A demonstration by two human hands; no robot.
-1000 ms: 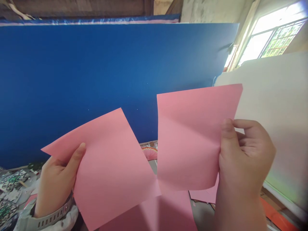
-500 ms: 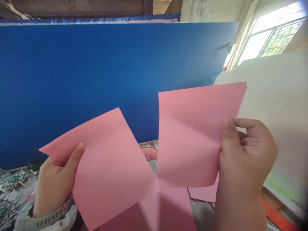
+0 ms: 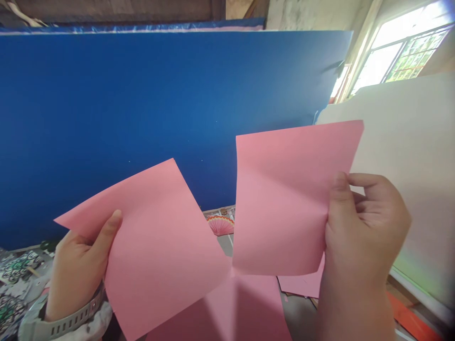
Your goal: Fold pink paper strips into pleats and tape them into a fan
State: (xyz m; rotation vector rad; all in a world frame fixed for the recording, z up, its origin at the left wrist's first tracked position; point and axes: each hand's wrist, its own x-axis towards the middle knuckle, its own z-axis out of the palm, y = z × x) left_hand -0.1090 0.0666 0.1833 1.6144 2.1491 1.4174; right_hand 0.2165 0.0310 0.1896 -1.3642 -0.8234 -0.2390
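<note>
My left hand (image 3: pixel 83 260), thumb on top and fingers underneath, pinches the outer edge of a pink paper piece (image 3: pixel 159 241). At the right, a second pink paper piece (image 3: pixel 280 203) is pinched along its outer edge between the thumb and fingers of my right hand (image 3: pixel 366 218). A V-shaped gap parts the two pieces at the top. Their lower inner corners meet near the middle; whether they are still joined there, I cannot tell. Below them lies more pink paper (image 3: pixel 263 308), with shadows across it.
A tall blue panel (image 3: pixel 159 104) stands in front, and a white panel (image 3: pixel 408 156) at the right. Behind the gap is a folded pink paper fan (image 3: pixel 221 225). Patterned paper scraps (image 3: pixel 21 270) lie at the left, an orange strip (image 3: pixel 412 317) at the lower right.
The gap between the two paper pieces has widened slightly. My left hand has shifted a little to the left with its piece; my right hand has hardly moved.
</note>
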